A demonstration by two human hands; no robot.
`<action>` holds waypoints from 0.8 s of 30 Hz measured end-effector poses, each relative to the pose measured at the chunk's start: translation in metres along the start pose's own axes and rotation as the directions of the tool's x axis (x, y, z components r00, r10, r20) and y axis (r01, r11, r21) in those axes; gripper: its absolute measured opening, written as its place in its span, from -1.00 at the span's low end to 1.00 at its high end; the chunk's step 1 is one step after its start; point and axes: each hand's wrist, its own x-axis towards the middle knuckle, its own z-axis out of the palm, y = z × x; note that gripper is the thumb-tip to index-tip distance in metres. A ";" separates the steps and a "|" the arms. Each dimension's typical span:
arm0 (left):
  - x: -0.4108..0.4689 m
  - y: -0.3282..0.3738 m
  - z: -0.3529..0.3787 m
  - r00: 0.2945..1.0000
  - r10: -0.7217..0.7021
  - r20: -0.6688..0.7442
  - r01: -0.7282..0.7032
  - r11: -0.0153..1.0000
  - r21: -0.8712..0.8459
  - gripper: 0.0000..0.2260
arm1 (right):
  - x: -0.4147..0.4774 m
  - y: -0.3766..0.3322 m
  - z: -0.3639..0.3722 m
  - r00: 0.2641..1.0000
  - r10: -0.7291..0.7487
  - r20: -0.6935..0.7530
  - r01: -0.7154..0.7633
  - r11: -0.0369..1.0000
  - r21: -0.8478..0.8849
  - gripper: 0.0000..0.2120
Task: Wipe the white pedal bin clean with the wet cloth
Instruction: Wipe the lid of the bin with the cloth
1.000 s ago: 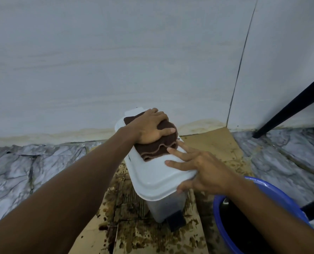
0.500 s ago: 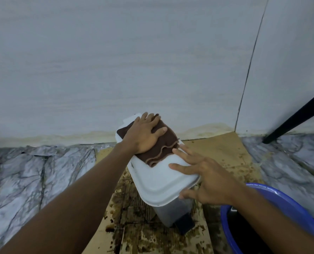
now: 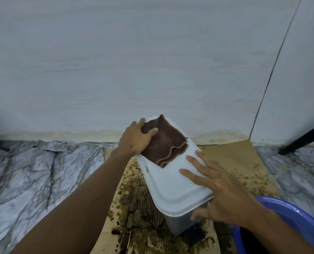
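Observation:
The white pedal bin point(image 3: 172, 187) stands on stained cardboard against the wall, lid closed, its black pedal point(image 3: 195, 235) at the front. A folded brown cloth point(image 3: 168, 143) lies on the far half of the lid. My left hand point(image 3: 137, 138) presses on the cloth's left part near the lid's back left corner, thumb curled over a fold of it. My right hand point(image 3: 220, 187) holds the lid's near right edge, fingers spread flat on top and thumb under the rim.
A blue basin point(image 3: 288, 217) with dark water sits at the lower right beside the bin. Wet, spotted cardboard point(image 3: 233, 158) covers the marble-patterned floor point(image 3: 33, 171). A black leg point(image 3: 302, 138) slants in at the right. The wall is just behind the bin.
My left hand has slid the cloth toward the lid's back left corner. My right hand has kept its hold on the lid's near right edge.

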 end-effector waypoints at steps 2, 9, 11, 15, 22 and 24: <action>-0.002 0.006 0.000 1.000 0.015 0.000 -0.015 0.999 -0.028 -0.40 | -0.001 0.002 0.002 1.000 -0.019 -0.021 0.019 1.000 -0.011 -0.06; -0.001 0.012 0.001 0.994 -0.106 -0.012 0.100 0.967 -0.233 -0.33 | -0.003 0.014 0.010 0.995 -0.064 -0.071 0.064 0.998 -0.013 -0.09; -0.002 0.015 0.002 0.994 -0.107 -0.025 0.097 0.963 -0.252 -0.31 | -0.004 0.015 0.009 0.995 -0.073 -0.071 0.073 0.997 -0.004 -0.08; -0.012 0.017 -0.006 0.990 -0.126 -0.061 0.106 0.960 -0.259 -0.29 | 0.000 0.022 0.001 0.989 -0.123 -0.086 0.131 0.987 0.091 -0.29; -0.076 0.006 -0.007 0.912 -0.295 -0.285 0.231 0.944 -0.237 -0.35 | 0.011 0.068 -0.012 0.979 -0.020 -0.203 0.051 0.987 0.152 -0.17; -0.088 -0.002 -0.001 0.900 -0.314 -0.303 0.239 0.935 -0.262 -0.33 | 0.012 0.071 -0.010 0.982 0.026 -0.187 0.011 0.981 0.194 -0.12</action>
